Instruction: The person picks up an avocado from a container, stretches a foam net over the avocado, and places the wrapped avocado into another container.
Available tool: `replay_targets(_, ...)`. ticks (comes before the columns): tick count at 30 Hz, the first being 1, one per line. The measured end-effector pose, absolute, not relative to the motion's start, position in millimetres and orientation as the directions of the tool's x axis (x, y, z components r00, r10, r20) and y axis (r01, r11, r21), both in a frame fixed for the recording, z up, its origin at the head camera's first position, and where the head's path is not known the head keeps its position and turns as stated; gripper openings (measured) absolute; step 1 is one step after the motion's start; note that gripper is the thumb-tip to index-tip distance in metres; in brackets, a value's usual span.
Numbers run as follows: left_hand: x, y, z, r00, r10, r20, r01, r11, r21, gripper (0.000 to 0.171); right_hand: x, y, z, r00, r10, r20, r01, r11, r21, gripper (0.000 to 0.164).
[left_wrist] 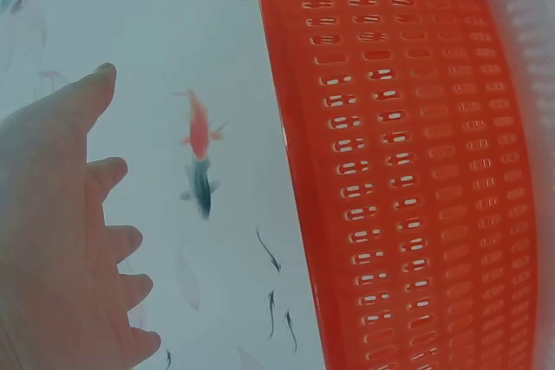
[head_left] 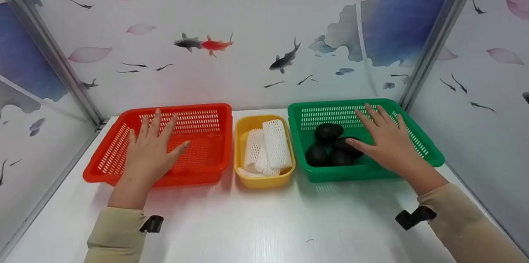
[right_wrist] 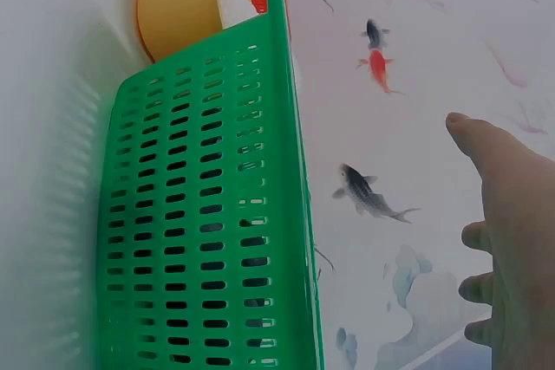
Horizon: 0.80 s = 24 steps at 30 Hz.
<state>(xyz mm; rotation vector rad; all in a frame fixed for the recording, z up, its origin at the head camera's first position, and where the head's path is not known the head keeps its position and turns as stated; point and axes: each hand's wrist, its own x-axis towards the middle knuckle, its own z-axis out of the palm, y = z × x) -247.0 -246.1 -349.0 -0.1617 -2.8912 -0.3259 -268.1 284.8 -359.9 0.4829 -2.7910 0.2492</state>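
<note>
Spread fingers and thumb mark my left hand, held over the red basket; it grips nothing. The basket's slotted side fills the right of the left wrist view. My right hand, fingers also spread, hovers above the green basket and holds nothing. Several dark, egg-shaped objects lie in that basket, one partly covered by my right thumb. Between the two baskets stands a small yellow basket with white foam net sleeves in it.
The containers stand in a row on a white table against the back wall, which is printed with fish and petals. Side walls with metal corner posts enclose the table left and right. Black wrist cameras sit at both sleeves.
</note>
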Motion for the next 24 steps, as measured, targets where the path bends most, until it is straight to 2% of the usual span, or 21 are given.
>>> replay_targets(24,-245.2,-219.6,-354.2,-0.968,0.143,0.208,0.181,0.967,0.18,0.085,-270.2,266.5,-366.3,-0.911,-0.334,0.24,-0.38,0.908,-0.178,0.081)
